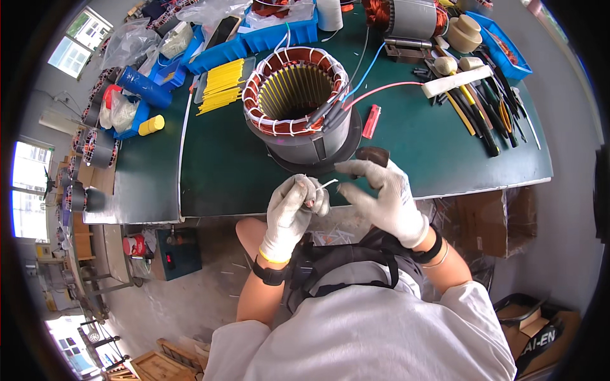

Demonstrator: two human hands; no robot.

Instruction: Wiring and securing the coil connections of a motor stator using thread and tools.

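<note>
In front of me on the green table stands a stator (pixel 298 136), a grey cylinder with copper windings laced in white cord round its top. Yellow strips line its bore, and blue, red and grey leads come off its right side. My left hand (pixel 293 209), in a white glove, is closed with its fingertips pinching a short white cord (pixel 327 184) near the table's front edge. To its right, my gloved right hand (pixel 384 200) has thumb and forefinger spread near the cord's end. A dark rounded object (pixel 373 155) shows beyond its fingers; whether they touch it I cannot tell.
A red lighter-like piece (pixel 372 122) lies right of the stator. Yellow strips (pixel 222 86) lie to its left. Hand tools (pixel 489 111) and a mallet (pixel 456 81) crowd the right side. Blue bins (pixel 279 38) line the back, near another wound stator (pixel 410 18).
</note>
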